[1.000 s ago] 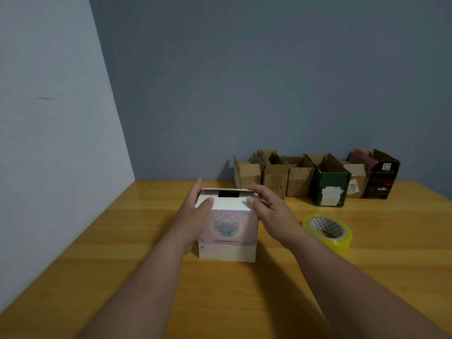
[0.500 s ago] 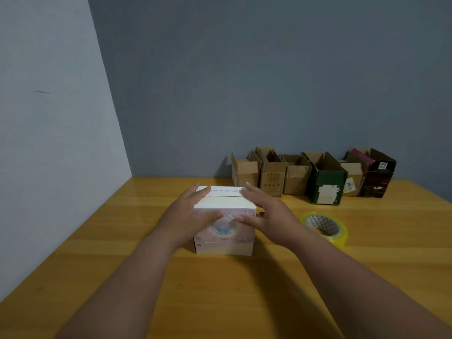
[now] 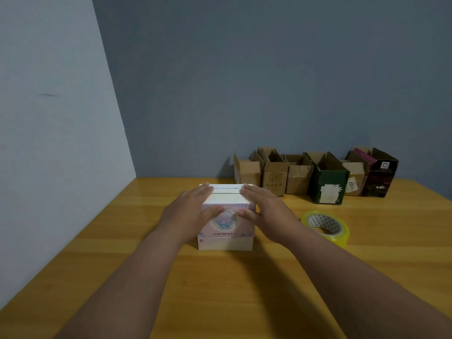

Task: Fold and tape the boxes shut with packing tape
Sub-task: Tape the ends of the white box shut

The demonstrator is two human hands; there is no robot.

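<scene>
Head cam: white box (image 3: 226, 217) btwn left hand (image 3: 188, 214) & right hand (image 3: 267, 214) (fingers straight, flat on closed flaps)

Tape roll (image 3: 325, 227) right of box (image 3: 226, 231)

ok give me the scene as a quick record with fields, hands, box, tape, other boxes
left hand: left hand flat on the top of the pink box, thumb on its front face
right hand: right hand flat on the top on the other side, thumb on the front
box state: top flaps folded down, seam visible, no tape seen on it
tape: yellow tape roll lying on the table, right of the box, untouched
other boxes: row of open boxes along the back wall
</scene>
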